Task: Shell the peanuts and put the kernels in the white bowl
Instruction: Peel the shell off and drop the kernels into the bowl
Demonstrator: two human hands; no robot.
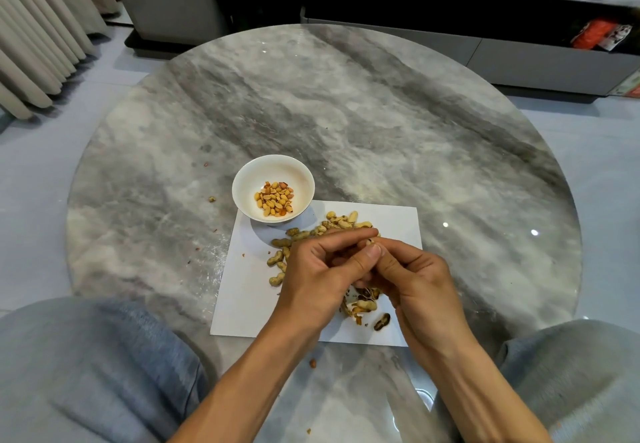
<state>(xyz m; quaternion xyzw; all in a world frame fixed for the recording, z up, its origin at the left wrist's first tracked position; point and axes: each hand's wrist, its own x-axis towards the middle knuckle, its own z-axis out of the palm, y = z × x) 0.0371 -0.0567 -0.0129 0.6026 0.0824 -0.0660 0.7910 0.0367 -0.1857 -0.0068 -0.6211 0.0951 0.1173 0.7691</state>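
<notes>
Both hands meet over the white rectangular sheet of paper (249, 290), which lies on the round grey marble-patterned table (381, 113). The left hand (318, 269) comes in from the near side of the sheet, its forefinger stretched flat across the top and its thumb pressed up toward the right hand. The right hand (412, 273) faces it with knuckles curled, and between the two sets of fingertips a single tan peanut in its shell (371, 241) is pinched, only its tip showing. Both wrists are raised off the sheet, forearms angling in from the near edge of the table.

On the sheet's far half lies the heap of unshelled tan peanuts (332, 226), spilling toward its left side. On the sheet's near half, under the hands, sits a small litter of broken brown shells (367, 305). The small white round bowl (273, 189) stands at the sheet's far left corner, overlapping its edge, and holds a little pile of golden kernels (275, 199) in its bottom.
</notes>
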